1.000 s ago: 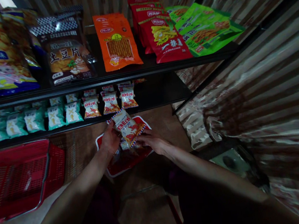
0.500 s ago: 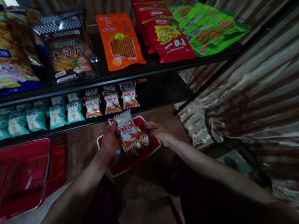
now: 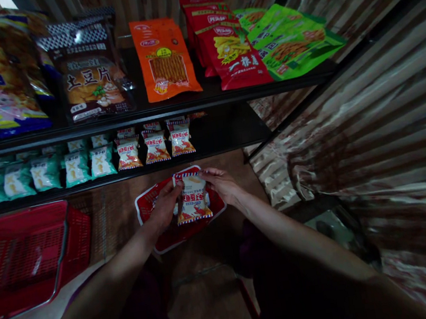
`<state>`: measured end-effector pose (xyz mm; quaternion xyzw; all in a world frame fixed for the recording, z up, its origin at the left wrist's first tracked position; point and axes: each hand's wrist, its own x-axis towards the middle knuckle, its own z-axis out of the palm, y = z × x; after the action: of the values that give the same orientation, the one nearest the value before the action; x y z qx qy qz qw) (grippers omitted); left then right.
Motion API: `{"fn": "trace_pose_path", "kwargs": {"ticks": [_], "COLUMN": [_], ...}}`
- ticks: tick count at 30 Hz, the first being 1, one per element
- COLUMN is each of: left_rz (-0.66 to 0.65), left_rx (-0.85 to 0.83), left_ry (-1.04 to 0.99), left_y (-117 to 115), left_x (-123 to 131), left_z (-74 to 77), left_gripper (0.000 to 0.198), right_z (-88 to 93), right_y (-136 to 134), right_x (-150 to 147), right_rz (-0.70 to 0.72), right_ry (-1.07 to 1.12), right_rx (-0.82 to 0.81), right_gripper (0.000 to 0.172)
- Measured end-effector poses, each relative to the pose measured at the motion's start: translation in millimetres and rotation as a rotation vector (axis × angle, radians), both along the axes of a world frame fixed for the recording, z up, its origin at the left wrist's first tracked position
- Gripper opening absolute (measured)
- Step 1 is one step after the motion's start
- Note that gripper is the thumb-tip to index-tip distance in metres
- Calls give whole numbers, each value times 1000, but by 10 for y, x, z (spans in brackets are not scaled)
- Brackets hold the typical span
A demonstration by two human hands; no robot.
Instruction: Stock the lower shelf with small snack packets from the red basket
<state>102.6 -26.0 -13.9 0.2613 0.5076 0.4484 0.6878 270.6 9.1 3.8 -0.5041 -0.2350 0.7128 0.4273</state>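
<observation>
1. change noted: against the view one second back, the small white-and-red foil snack packet (image 3: 192,197), edged in blue-and-red stripes, has turned from a slant to upright. its printed face is now towards me.
2. half a second back the right hand stood apart from the packet. it has since come in and closed on the upper right corner.
3. grip state: the left hand (image 3: 166,206) has its fingers closed on the upper left edge. the right hand (image 3: 220,182) pinches the opposite top corner. both hands are gripping the snack packet.
4. i judge that the packet is now squared and under two-handed control rather than loosely carried.
5. position: the packet hangs in the air above the shallow red plastic tray with a white rim (image 3: 139,207). it is just below and in front of the black lower shelf (image 3: 228,130), touching neither.
6. appearance: a puffed pillow pack with crimped ends, red lettering and a red picture near the bottom. finer detail is too dim to read.
7. it looks the same as the matching packets (image 3: 155,147) lined up on the lower shelf. small teal packets (image 3: 43,174) sit to their left, and a large red mesh basket (image 3: 19,257) stands on the floor.
</observation>
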Motion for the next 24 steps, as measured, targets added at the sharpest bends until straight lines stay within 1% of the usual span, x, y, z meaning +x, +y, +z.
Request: {"fn": "trace_pose_path", "kwargs": {"ticks": [5, 8, 13, 17, 20, 24], "left_rz": [36, 70, 132, 169, 204, 242], "left_rx": [28, 14, -19, -39, -44, -45], "left_ry": [-50, -40, -25, -18, 4, -17], "left_y": [55, 75, 77, 87, 101, 116], "left_x": [-10, -20, -26, -27, -19, 13], "left_z": [117, 166, 169, 177, 185, 176], "left_gripper": [37, 35, 27, 23, 25, 28], "right_z": [-24, -18, -23, -43, -39, -9], "right_y": [22, 20, 18, 14, 12, 28], "right_x": [-6, -31, -60, -74, -88, -111], "right_rz": [-14, -14, 18, 24, -3, -61], "right_ry": [-5, -18, -52, -36, -41, -59], "right_rx": [17, 29, 34, 55, 68, 85], "right_gripper": [37, 36, 36, 32, 32, 37]}}
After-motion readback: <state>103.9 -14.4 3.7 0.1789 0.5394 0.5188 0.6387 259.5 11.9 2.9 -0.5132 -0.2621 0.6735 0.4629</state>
